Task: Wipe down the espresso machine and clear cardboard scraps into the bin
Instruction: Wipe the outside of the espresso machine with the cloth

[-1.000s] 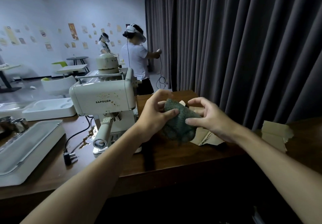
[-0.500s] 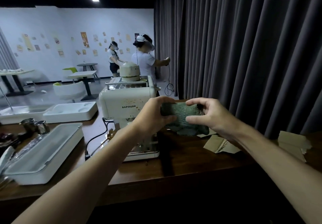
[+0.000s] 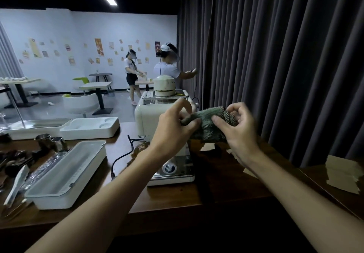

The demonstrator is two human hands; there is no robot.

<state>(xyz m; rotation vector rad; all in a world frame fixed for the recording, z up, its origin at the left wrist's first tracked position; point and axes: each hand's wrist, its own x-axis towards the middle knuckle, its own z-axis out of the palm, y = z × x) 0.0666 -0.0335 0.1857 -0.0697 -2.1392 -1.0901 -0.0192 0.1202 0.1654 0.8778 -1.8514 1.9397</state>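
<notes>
Left hand, right hand pinch cloth; long axis runs left-right.

Both hands hold a green cloth in the air: the left hand pinches its left end, the right hand grips its right side. Behind and below the left hand stands the cream espresso machine. Cardboard scraps lie on the wooden counter, right of the right forearm. A white lidded box sits left of the left forearm.
</notes>
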